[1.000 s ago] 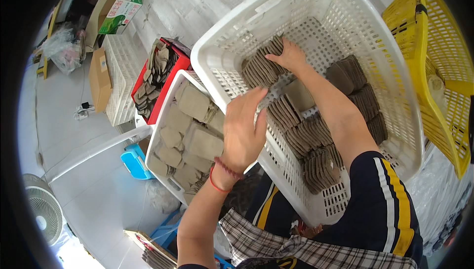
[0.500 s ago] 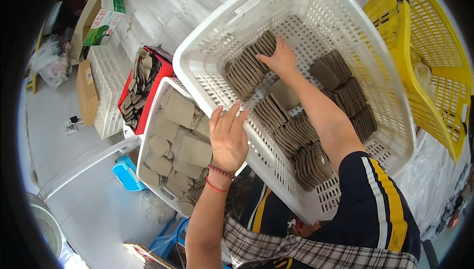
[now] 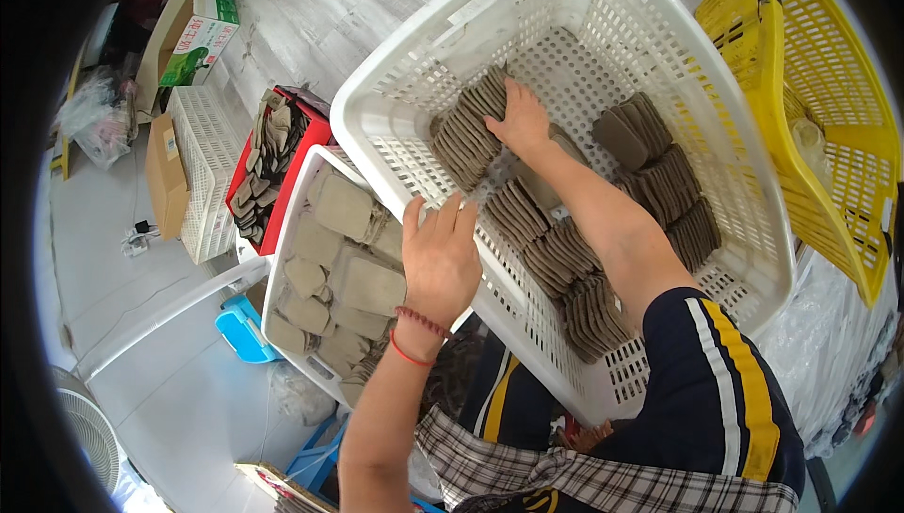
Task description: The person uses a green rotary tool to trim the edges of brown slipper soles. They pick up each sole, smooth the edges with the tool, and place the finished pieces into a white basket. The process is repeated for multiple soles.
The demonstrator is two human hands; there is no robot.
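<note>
A large white perforated basket [image 3: 400, 59] stands before me, tilted across the view. Flat grey-brown pads with rounded corners are packed in it on edge, in rows. At the end of the far-left row of pads [image 3: 468, 127] my right hand [image 3: 524, 122] is closed around the last ones, thumb on the near side; its fingertips are partly hidden. Below that wrist lie a loose-looking flat pad [image 3: 537, 185] and more rows [image 3: 556, 254]. My left hand [image 3: 441, 254] hooks its fingers over the basket's near-left rim.
Left of the basket, a white bin [image 3: 275, 301] holds larger loose pads. Beyond it, a red box [image 3: 280, 216] is filled with dark pieces. A yellow basket [image 3: 777, 127] leans at the right. A blue plastic item [image 3: 247, 329] and a fan [image 3: 89, 428] are at the left.
My right hand has shifted slightly left and nearer, pressing along the far-left row, whose end sits further left. My left hand stays on the rim, its fingers bent more.
</note>
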